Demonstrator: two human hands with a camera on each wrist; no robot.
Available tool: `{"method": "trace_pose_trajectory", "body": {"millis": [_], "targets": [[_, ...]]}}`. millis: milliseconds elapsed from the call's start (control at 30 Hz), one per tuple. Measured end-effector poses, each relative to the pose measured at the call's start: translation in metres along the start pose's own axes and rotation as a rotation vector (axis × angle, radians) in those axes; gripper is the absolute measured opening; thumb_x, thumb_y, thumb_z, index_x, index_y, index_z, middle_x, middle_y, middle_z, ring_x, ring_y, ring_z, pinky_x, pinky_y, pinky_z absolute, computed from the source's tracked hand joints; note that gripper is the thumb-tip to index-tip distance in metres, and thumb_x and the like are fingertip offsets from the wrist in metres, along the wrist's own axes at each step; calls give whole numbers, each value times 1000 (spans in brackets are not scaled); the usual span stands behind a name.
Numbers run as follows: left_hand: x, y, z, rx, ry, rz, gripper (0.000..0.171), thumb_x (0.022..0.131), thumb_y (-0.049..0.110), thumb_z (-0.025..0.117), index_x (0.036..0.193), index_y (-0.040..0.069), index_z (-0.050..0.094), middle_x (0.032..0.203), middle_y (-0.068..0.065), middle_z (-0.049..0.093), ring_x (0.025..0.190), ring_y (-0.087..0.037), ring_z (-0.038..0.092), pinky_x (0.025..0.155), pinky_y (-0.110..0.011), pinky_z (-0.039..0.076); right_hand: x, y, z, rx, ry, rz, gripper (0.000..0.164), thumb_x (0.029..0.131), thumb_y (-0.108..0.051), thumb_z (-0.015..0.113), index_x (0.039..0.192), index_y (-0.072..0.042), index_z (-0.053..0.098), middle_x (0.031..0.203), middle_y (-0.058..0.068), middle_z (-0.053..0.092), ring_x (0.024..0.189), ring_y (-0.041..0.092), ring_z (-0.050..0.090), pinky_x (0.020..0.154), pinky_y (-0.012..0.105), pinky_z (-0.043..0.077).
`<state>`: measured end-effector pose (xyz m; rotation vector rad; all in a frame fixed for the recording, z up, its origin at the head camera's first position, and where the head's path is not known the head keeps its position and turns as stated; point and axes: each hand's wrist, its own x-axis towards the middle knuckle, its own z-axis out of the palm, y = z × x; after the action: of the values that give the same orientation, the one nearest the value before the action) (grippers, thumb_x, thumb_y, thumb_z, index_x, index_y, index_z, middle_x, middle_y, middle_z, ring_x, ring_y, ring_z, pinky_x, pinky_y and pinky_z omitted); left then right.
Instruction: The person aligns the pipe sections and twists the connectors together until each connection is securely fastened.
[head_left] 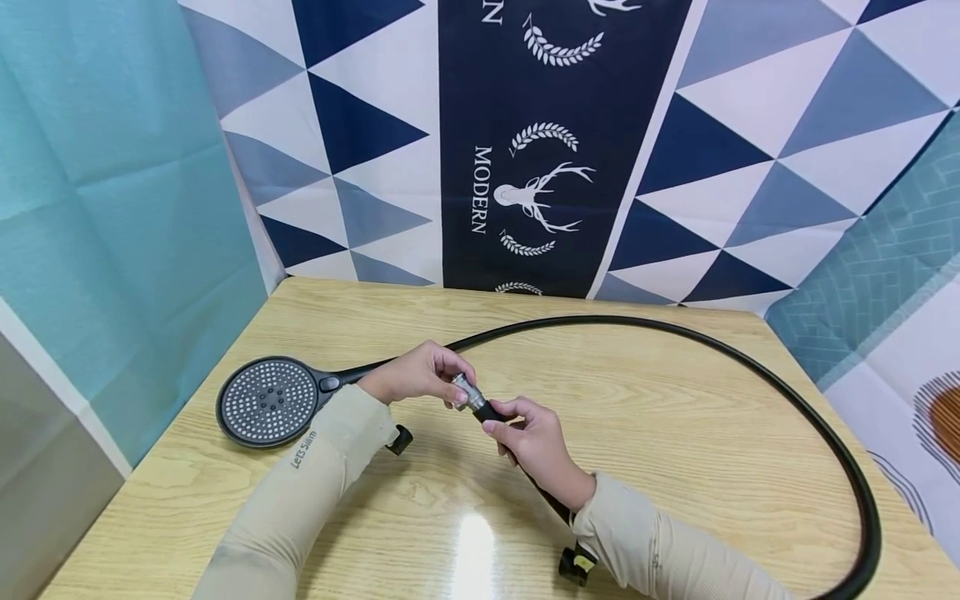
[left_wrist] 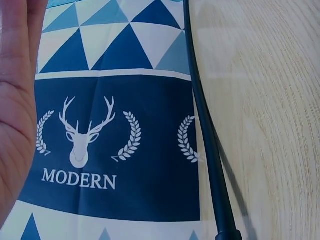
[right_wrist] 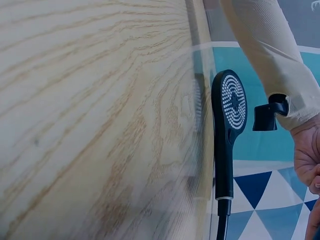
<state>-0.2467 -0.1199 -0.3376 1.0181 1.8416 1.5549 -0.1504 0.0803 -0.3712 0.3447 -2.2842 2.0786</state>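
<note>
Near the middle of the table, my left hand (head_left: 420, 375) pinches a silver metal hose fitting (head_left: 469, 392) between thumb and fingers. My right hand (head_left: 542, 446) grips the black shower hose (head_left: 615, 319) just below that fitting. Fitting and hose end meet in line, raised above the tabletop; how they join is too small to tell. A dark round shower head (head_left: 268, 402) with pale nozzles lies face up at left, its handle partly behind my left wrist. In the right wrist view the shower head (right_wrist: 233, 102) and my left hand (right_wrist: 307, 155) show; the right hand's grip is hidden.
The hose loops along the back and right of the wooden table (head_left: 675, 433). A patterned curtain (head_left: 360, 167) hangs behind, with teal fabric (head_left: 135, 208) at left. Small black wrist mounts (head_left: 576, 567) sit under both sleeves.
</note>
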Motion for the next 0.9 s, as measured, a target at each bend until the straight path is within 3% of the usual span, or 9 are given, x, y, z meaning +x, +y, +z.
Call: {"method": "trace_pose_trajectory", "body": {"millis": [333, 667, 900], "targets": [[0, 5, 2, 33, 11, 3, 16, 85, -11, 63, 99, -20, 59, 76, 3, 67, 66, -9, 60, 59, -23, 48, 2, -1, -3, 39, -7, 26, 25, 83, 10, 65, 106, 19, 60, 70, 4, 57, 45, 9, 48, 40, 19, 35], [0, 7, 4, 68, 21, -15, 15, 85, -11, 63, 98, -18, 60, 76, 2, 67, 66, -10, 60, 60, -24, 49, 1, -2, -6, -12, -28, 4, 28, 85, 7, 64, 111, 16, 61, 74, 5, 53, 47, 10, 51, 40, 19, 36], [-5, 10, 0, 80, 50, -35, 14, 85, -11, 63, 97, -18, 59, 75, 2, 66, 65, -10, 60, 60, -26, 49, 7, -2, -3, 8, -83, 28, 27, 88, 5, 62, 112, 17, 60, 75, 5, 55, 47, 11, 51, 41, 20, 38]]}}
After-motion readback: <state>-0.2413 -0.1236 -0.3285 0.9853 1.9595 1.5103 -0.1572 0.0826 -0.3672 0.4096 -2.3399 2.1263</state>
